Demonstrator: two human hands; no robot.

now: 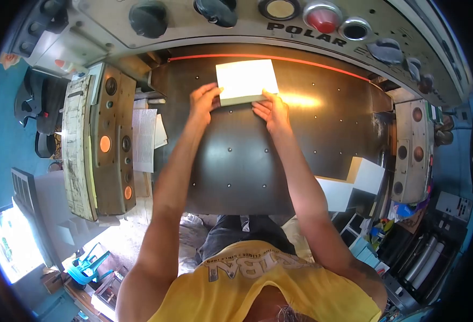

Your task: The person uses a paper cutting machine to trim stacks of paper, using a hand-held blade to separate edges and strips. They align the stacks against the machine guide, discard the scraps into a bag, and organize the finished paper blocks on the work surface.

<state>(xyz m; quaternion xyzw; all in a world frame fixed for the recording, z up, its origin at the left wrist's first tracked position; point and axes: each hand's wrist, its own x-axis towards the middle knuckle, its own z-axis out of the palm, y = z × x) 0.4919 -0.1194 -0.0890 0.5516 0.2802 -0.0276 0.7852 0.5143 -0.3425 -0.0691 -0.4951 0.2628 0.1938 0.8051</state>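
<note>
A thick stack of white paper (246,79) lies near the back of the dark metal table, its top brightly lit. My left hand (204,101) grips its front left corner, with the thumb at the edge of the top sheet. On the other side, my right hand (273,109) holds the front right corner, thumb on top and fingers bent along the front edge. Parts of the fingers are hidden beside the stack. A red line (268,56) runs across the table just behind the paper.
Above the table (247,161) is the control panel (193,37) of a machine marked POLAR, with knobs and a red button (322,19). Side consoles (110,145) flank it. Printed sheets (144,140) lie at the left, white boards (335,192) at the right front.
</note>
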